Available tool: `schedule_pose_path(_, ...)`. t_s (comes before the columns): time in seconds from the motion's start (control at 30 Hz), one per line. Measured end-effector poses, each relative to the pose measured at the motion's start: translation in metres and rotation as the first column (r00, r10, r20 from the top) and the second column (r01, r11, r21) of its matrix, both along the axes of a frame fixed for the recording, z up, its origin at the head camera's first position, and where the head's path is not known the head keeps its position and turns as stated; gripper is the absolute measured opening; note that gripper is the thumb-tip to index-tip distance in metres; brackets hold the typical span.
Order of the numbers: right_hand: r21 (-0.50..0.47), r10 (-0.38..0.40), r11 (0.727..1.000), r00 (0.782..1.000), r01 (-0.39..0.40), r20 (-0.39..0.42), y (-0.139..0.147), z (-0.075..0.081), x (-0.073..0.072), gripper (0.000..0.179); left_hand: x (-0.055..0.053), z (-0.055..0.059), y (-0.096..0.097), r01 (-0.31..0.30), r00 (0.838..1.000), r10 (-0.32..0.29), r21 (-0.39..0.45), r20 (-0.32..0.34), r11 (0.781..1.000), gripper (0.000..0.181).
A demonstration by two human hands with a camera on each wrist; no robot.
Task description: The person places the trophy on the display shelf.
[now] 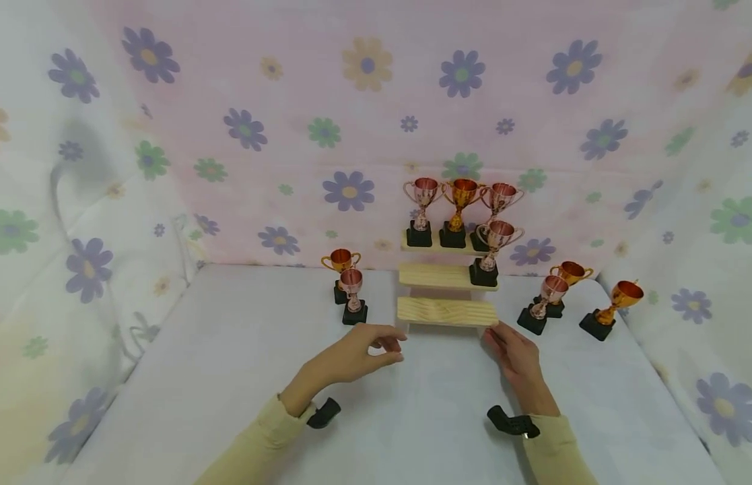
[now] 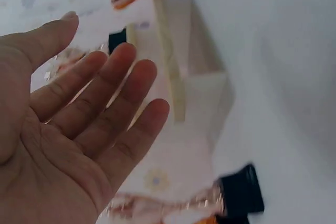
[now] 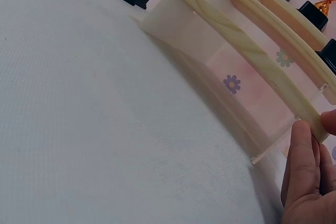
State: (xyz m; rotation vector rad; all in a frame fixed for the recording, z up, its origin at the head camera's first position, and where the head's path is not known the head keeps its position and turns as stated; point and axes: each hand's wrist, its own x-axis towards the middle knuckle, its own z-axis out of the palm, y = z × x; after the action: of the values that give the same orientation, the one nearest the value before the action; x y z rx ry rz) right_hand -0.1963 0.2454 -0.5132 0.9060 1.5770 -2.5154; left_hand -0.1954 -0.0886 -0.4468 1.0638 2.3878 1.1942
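A three-step wooden display shelf (image 1: 446,312) with clear side supports stands on the table. My right hand (image 1: 520,358) pinches the right end of its lowest board (image 3: 252,59), thumb above and fingers beneath in the right wrist view. My left hand (image 1: 351,353) is beside the shelf's left front corner, fingers apart and holding nothing; its palm (image 2: 58,166) shows in the left wrist view. On the top board stand a rose-gold trophy (image 1: 423,195), a gold trophy (image 1: 462,195) and another rose-gold trophy (image 1: 503,197). One more rose-gold trophy (image 1: 495,236) stands at the middle board's right end.
Left of the shelf, a gold trophy (image 1: 340,259) stands behind a rose-gold trophy (image 1: 352,286). To the right are a rose-gold trophy (image 1: 553,291), a gold trophy (image 1: 572,271) behind it and another gold trophy (image 1: 626,296). A flowered cloth (image 1: 303,81) hangs behind the white table (image 1: 230,377).
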Motion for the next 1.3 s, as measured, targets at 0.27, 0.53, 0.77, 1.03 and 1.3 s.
schedule_pose_path(0.27,-0.014,0.010,1.000,1.000,-0.010,-0.004,0.000,0.006,0.002,0.054,-0.002,0.023,-0.060,-0.208,0.977,0.212,0.124,-0.016,0.970,0.017)
schedule_pose_path(0.53,-0.018,0.012,1.000,1.000,-0.013,-0.024,0.001,0.005,0.002,0.052,-0.012,0.027,-0.102,-0.443,0.835,0.547,0.511,-0.064,0.736,0.028)
schedule_pose_path(0.77,-0.034,0.003,0.999,1.000,-0.003,-0.007,0.000,0.005,0.001,0.048,-0.026,0.002,-0.105,-0.571,0.788,0.599,0.535,0.143,0.623,0.051)
schedule_pose_path(1.03,-0.019,0.006,1.000,1.000,-0.007,-0.006,0.003,0.003,0.001,0.052,-0.035,-0.036,-0.079,-0.616,0.785,0.537,0.483,0.309,0.622,0.080)
schedule_pose_path(1.3,-0.018,0.016,1.000,1.000,-0.016,-0.018,0.002,0.000,-0.001,0.052,-0.039,-0.047,-0.060,-0.546,0.822,0.522,0.574,0.228,0.610,0.061)
